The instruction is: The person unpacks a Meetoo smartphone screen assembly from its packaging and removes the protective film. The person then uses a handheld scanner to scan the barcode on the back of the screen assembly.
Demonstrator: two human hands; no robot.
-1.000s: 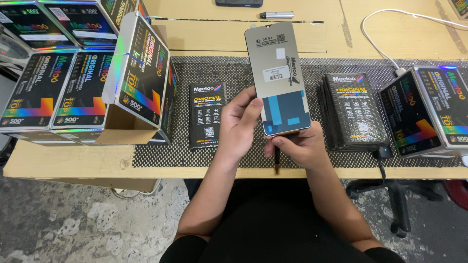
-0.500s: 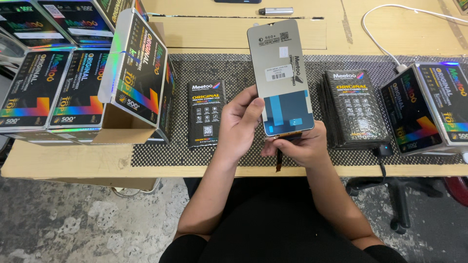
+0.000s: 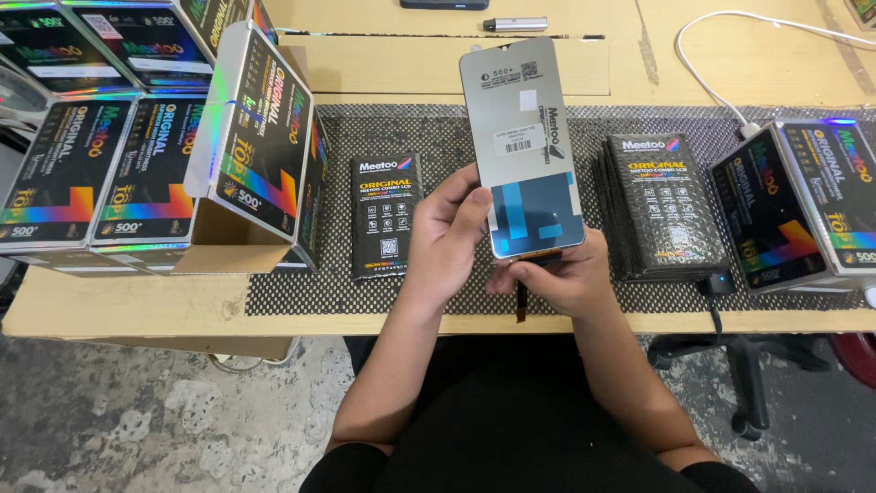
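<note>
1. Left hand point(image 3: 447, 242) is gripping the lower left edge of a phone display panel point(image 3: 525, 146), thumb lying on its grey back, fingers curled round the side.
2. Right hand point(image 3: 561, 278) is closing around the panel's bottom end, fingers narrow and pinching at the thin dark flex cable point(image 3: 521, 301) that is hanging down from it.
3. Panel is being held tilted up above the black mesh mat point(image 3: 429, 137), back side facing the camera, blue film patch point(image 3: 534, 208) showing on its lower half.
4. Flat black packet point(image 3: 387, 215) is lying on the mat just left of the left hand.
5. Stack of similar black packets point(image 3: 662, 205) is sitting right of the panel, near the right hand.
6. Open cardboard carton point(image 3: 219, 228) with glossy boxes point(image 3: 91, 173) is standing well to the left on the wooden table point(image 3: 137, 301).
7. More glossy boxes point(image 3: 808, 201) are sitting at far right, white cable point(image 3: 721, 36) running behind them.
8. Grey marker point(image 3: 516, 25) is lying at the table's far edge.
</note>
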